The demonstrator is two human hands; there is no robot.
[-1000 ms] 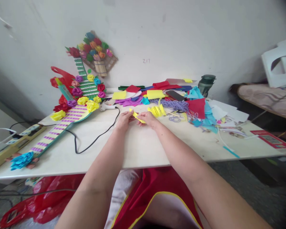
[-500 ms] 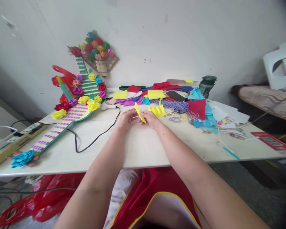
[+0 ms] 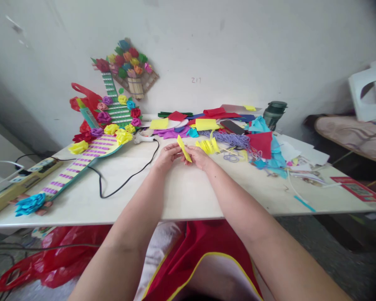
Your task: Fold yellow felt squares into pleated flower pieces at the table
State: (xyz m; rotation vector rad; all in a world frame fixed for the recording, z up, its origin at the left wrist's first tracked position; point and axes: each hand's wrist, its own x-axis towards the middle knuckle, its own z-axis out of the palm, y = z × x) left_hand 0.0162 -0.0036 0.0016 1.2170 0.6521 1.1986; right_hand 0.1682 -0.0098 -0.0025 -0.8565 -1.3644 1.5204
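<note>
Between my hands, above the middle of the table, is a small folded strip of yellow crepe paper (image 3: 184,149), tilted down to the right. My left hand (image 3: 169,155) grips it from the left with bent fingers. From the other side my right hand (image 3: 197,156) pinches its lower end. Some of the fingertips are hidden behind the paper. Just behind my right hand lie several yellow paper pieces (image 3: 208,145), curled and loose. Farther back, a flat yellow sheet (image 3: 206,124) rests on the pile of coloured paper.
At the left stand paper-flower crafts shaped like a guitar (image 3: 87,156). A glue gun (image 3: 143,139) trails its black cord across the table. Purple yarn (image 3: 228,139), a dark green bottle (image 3: 274,113) and blue paper (image 3: 275,152) lie right. A power strip (image 3: 25,186) sits at the left edge.
My hands and the yellow paper stay almost in place, with only slight finger movement. The whole view has shifted a little.
</note>
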